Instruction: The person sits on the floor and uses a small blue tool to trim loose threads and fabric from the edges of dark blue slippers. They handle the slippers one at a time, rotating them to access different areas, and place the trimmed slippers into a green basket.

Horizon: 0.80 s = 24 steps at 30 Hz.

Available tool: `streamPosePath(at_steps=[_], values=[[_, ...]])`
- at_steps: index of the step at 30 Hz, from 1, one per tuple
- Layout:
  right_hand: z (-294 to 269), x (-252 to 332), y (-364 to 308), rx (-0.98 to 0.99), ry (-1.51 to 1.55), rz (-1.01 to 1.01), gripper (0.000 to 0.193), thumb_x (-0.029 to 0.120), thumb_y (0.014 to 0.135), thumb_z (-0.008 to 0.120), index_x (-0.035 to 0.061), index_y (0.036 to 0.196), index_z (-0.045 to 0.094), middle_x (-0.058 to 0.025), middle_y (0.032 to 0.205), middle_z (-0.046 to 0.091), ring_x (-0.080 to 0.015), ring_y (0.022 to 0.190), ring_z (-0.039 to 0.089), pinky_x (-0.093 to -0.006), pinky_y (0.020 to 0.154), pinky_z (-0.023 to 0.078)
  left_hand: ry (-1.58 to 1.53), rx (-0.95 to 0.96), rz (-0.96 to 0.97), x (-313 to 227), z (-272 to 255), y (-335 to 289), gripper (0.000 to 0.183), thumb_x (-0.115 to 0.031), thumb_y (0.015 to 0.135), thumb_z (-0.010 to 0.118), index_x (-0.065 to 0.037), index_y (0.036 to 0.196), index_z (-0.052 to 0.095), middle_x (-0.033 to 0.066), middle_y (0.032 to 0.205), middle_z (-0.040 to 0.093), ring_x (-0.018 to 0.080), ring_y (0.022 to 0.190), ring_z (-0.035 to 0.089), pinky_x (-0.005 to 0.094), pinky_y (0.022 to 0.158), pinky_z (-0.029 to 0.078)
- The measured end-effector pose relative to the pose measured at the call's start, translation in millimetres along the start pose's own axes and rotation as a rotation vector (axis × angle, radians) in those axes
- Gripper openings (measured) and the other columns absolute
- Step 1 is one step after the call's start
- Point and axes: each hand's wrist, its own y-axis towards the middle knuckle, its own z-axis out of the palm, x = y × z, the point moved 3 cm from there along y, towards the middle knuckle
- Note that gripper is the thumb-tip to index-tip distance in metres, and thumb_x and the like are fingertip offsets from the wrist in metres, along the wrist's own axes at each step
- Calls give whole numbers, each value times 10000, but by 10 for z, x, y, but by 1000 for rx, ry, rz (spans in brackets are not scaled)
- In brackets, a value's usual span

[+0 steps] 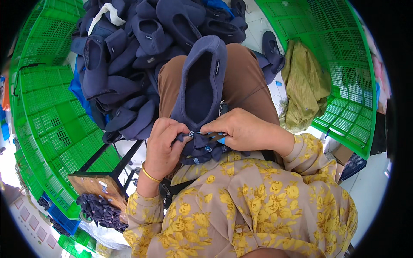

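A navy fabric slipper (pixel 218 81) lies across my knees, toe away from me and its opening facing up. At its heel end, my left hand (pixel 161 139) is closed in a pinch on a small dark fabric piece (pixel 200 141). Right beside it, my right hand (pixel 247 129) is closed, its index finger and thumb at the heel edge. A small dark metal tool with a blue part (pixel 221 140), which looks like thread snips, shows under the right fingers. More dark fabric pieces (pixel 195 160) with little pale-blue marks lie bunched on my lap below both hands.
A large heap of navy slippers (pixel 146 36) rises ahead and to the left. Green plastic crates (pixel 51 107) stand at left, and another green crate (pixel 344 64) at right holds an olive sack (pixel 303 81). A wooden-topped stand (pixel 101 187) with dark fabric bits (pixel 101 210) is near my left elbow.
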Motion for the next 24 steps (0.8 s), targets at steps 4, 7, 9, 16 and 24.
streamPosePath(at_steps=[4,7,9,16,24], values=[[18,-19,35,10,-29,-17,453,-87,674,569,44,1096,671,-160,940,701,-332,858,683,-394,756,537,-28,10,-43,20,2,-19,245,48,676,730,-48,881,636,88,872,556,291,846,546,350,724,447],[57,-43,51,-50,-13,-49,400,-45,712,561,79,1080,657,-148,873,695,-341,820,671,-427,716,516,-42,4,-50,31,3,-24,249,52,674,733,-49,881,640,86,872,561,288,843,548,346,722,449],[78,-55,54,-75,3,-52,380,-31,729,552,96,1074,650,-143,856,694,-344,814,667,-441,705,507,-47,1,-46,44,6,-22,248,52,675,733,-50,882,642,85,872,565,288,844,551,346,724,451],[115,-113,56,-100,110,-64,428,-86,723,506,116,1078,635,-131,914,703,-342,866,671,-434,733,519,-122,-18,-88,103,23,-53,252,55,673,738,-59,880,649,66,870,579,262,835,557,327,723,454],[204,-161,81,-42,96,-9,567,-155,660,485,99,1154,600,-144,970,687,-320,924,682,-369,789,529,-174,-34,-85,147,58,-55,243,45,686,744,-69,880,654,50,859,584,241,826,555,310,715,449]])
